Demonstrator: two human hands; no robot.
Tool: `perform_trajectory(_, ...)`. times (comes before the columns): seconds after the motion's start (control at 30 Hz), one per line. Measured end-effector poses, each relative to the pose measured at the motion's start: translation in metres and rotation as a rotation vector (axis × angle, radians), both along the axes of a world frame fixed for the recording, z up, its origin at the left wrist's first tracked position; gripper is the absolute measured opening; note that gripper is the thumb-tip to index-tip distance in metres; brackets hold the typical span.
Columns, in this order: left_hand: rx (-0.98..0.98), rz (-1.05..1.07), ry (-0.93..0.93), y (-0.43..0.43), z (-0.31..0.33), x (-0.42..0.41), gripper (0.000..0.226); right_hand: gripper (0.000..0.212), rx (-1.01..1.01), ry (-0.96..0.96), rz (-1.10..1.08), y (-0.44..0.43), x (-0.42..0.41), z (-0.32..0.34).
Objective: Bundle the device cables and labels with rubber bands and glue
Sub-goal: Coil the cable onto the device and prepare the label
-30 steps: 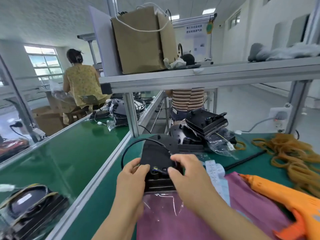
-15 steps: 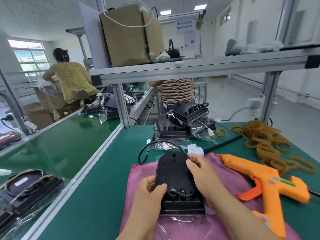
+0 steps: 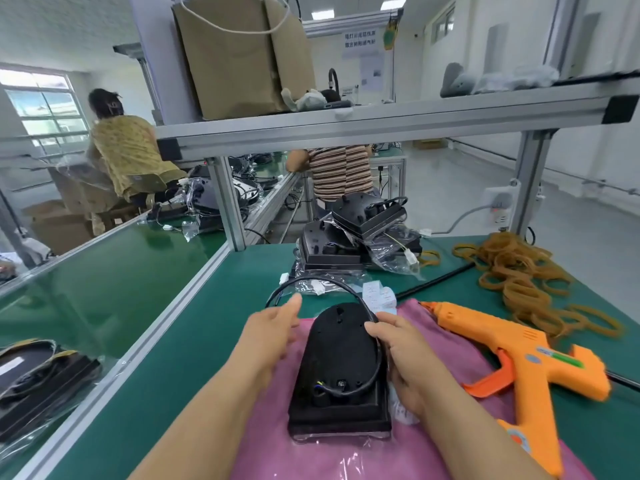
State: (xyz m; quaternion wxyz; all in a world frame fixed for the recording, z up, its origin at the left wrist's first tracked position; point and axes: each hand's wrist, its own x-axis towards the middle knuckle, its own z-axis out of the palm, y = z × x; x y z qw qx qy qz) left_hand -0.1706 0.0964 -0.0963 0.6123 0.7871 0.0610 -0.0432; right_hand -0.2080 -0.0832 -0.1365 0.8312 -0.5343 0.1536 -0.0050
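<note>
A black device (image 3: pixel 337 368) lies on a pink cloth (image 3: pixel 429 455) on the green bench. Its black cable (image 3: pixel 313 282) loops from the device's rear out over the mat and back along its right side. My right hand (image 3: pixel 403 362) rests against the device's right edge, thumb and fingers pinching the cable there. My left hand (image 3: pixel 273 336) hovers left of the device with fingers straight, blurred and holding nothing. White paper labels (image 3: pixel 379 296) lie just beyond the device. An orange glue gun (image 3: pixel 519 362) lies to the right. A heap of tan rubber bands (image 3: pixel 523 275) sits at the far right.
A stack of black devices in clear bags (image 3: pixel 360 233) stands behind the cloth. An aluminium shelf (image 3: pixel 381 123) with a brown paper bag (image 3: pixel 242 53) spans overhead. Two people work further back. Bagged devices (image 3: pixel 31 379) lie on the left conveyor. A black cord (image 3: pixel 436 280) crosses the mat.
My left hand has let go of the device and lifted off to its left with fingers straight. My right hand has slid down the device's right side along the cable.
</note>
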Motion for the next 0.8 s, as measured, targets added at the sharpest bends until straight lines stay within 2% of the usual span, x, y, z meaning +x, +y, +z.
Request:
perform_trajectory(0.07, -0.511, -0.002, 0.215, -0.007, 0.006, 0.017, 0.038, 0.042, 0.029, -0.029, 0.046, -0.001, 0.0, 0.0)
perform_trajectory(0.13, -0.871, -0.028, 0.271, -0.009, 0.011, 0.031, 0.036, 0.044, 0.077, -0.048, 0.066, -0.002, -0.001, 0.001)
perform_trajectory(0.2, -1.064, -0.045, 0.236, -0.012, 0.017, 0.041, 0.028, 0.036, 0.112, -0.075, 0.093, -0.002, -0.003, 0.003)
perform_trajectory(0.27, -1.157, -0.032, 0.201, -0.016, 0.023, 0.047, 0.028, 0.026, 0.122, -0.096, 0.162, -0.002, -0.004, 0.004)
perform_trajectory(0.33, -1.202, 0.011, 0.16, -0.017, 0.028, 0.051, 0.028, 0.033, 0.047, -0.079, 0.138, 0.002, -0.003, 0.002)
perform_trajectory(0.43, -1.195, 0.128, 0.101, -0.015, 0.028, 0.058, 0.027, 0.024, -0.135, -0.049, -0.001, 0.004, -0.001, -0.006)
perform_trajectory(0.57, -1.009, 0.247, 0.055, -0.017, 0.01, 0.064, 0.027, 0.023, -0.23, -0.051, 0.007, 0.004, -0.002, -0.009)
perform_trajectory(0.67, -0.886, 0.213, 0.025, -0.02, -0.008, 0.068, 0.026, 0.027, -0.261, -0.048, 0.014, 0.004, -0.002, -0.008)
perform_trajectory(0.8, -0.84, 0.11, -0.018, -0.018, -0.009, 0.072, 0.024, 0.028, -0.279, -0.035, 0.057, 0.003, -0.001, -0.01)
